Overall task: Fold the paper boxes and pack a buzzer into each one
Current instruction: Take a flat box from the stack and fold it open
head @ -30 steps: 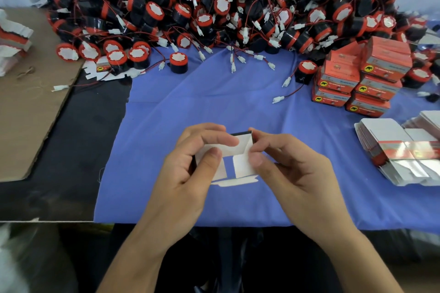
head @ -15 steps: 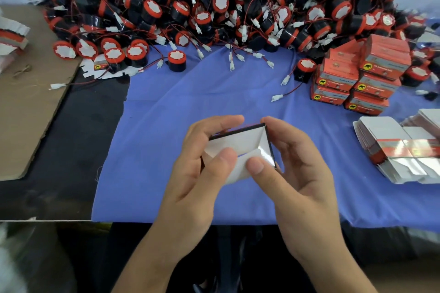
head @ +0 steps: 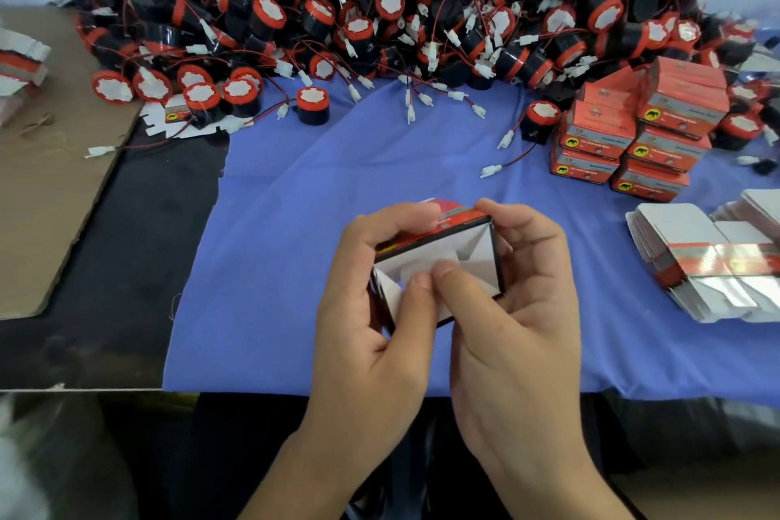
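Red-and-black printed paper box [head: 460, 243], white on the inside, is held up between both hands over the near part of the blue cloth [head: 320, 203] covering the table; the left hand [head: 371, 321] curls its fingers over the box's top edge and wraps its left end, the right hand [head: 523, 308] curls round the right end, and both thumbs [head: 415, 296] meet on the white end flaps facing the camera, pressing them inward; both hands are closed firmly on the box; a second ago the flaps hung loose and splayed below the fingers, whereas now the blank stands as a squared-up sleeve with its red printed face on top and the flaps are folded across the opening; half a second ago the closure was only starting, and now both thumbs bear on it; by my reading one end is nearly shut and the box is close to ready for filling, though the thumbs hide whether the tuck has seated; neither hand holds a buzzer; the heap of black cylindrical buzzers [head: 380, 13] with red rims and white-plugged wires lies well apart at the far side of the cloth, a lone buzzer [head: 313, 106] standing just in front of it; closed red boxes [head: 633, 139] are stacked at the far right, flat unfolded box blanks [head: 692, 249] lie near the right hand, and a brown cardboard sheet [head: 46, 182] lies at the left
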A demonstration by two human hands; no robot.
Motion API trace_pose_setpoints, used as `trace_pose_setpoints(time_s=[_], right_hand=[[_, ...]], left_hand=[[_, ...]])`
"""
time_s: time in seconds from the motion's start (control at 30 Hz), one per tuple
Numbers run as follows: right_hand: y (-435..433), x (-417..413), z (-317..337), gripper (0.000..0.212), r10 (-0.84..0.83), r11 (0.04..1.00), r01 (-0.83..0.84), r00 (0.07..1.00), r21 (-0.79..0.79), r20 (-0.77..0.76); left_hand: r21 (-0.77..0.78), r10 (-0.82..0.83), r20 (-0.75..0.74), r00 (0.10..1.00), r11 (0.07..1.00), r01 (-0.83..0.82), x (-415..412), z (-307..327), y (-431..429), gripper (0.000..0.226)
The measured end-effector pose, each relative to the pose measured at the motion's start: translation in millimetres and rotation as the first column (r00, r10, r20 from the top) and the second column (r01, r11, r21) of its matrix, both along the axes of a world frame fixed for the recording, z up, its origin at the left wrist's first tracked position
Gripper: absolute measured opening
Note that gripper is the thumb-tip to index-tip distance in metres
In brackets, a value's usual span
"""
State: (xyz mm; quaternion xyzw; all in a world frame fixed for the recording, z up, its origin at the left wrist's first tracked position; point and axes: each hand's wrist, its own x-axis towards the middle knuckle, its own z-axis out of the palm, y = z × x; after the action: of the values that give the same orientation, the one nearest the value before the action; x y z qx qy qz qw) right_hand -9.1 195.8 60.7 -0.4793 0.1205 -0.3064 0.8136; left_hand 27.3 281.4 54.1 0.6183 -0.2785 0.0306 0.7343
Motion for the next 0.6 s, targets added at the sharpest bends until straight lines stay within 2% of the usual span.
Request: trace_pose_setpoints(time_s=[0.17,0.27,0.37,0.43,0.6], right_hand=[[-0.4,1.2,1.4,0.056,-0.037,0.999,0.036,0.999,-0.018,-0.033],[0.0,0.7,2.8,0.054,-0.029,0.999,0.031,0.997,0.017,-0.065],[-0.7,-3.6,5.0,0.051,0.002,0.997,0.002,0.999,0.077,-0.054],[0.0,-7.4,6.6,0.06,0.029,0.991,-0.019,0.997,0.129,-0.074],[2.0,-8.6,7.9,0.076,0.052,0.965,0.003,0.978,0.262,-0.203]], left_hand=[[0.006,0.045,0.053,0.998,0.999,-0.045,0.3,0.7,-5.0,0.061],[0.051,0.096,0.119,0.988,0.993,-0.103,0.3,1.8,-6.0,0.057],[-0.01,0.062,0.018,0.998,0.998,-0.062,-0.1,4.2,-4.8,0.048],[-0.062,0.044,-0.068,0.997,0.997,-0.048,2.7,5.5,-2.0,0.041],[-0.149,0.126,-0.173,0.977,0.977,-0.152,5.2,4.2,-0.6,0.035]])
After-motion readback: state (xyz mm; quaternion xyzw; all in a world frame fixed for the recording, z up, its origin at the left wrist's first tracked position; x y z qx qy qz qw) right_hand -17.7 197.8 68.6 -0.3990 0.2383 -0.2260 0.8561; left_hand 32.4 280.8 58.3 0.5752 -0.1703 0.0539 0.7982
